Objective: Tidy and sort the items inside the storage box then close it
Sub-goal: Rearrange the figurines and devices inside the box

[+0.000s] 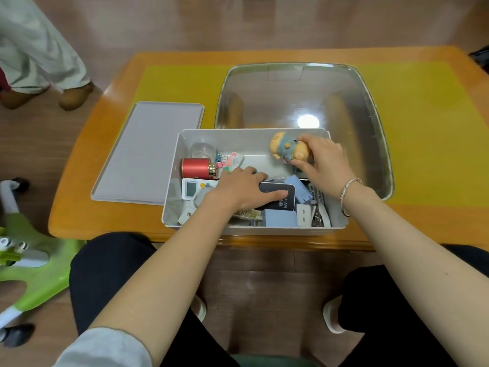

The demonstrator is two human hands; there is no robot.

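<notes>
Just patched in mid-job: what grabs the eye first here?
The right hand grips a small plush doll at the far right of the open storage box. The left hand rests on a dark device amid the clutter, with a red canister lying at the left.

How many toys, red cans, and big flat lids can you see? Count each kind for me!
Toys: 1, the pig toy held by the right hand over the box.
Red cans: 1, the red can in the box.
Flat lids: 1, the grey lid on the table.
Total: 3
</notes>
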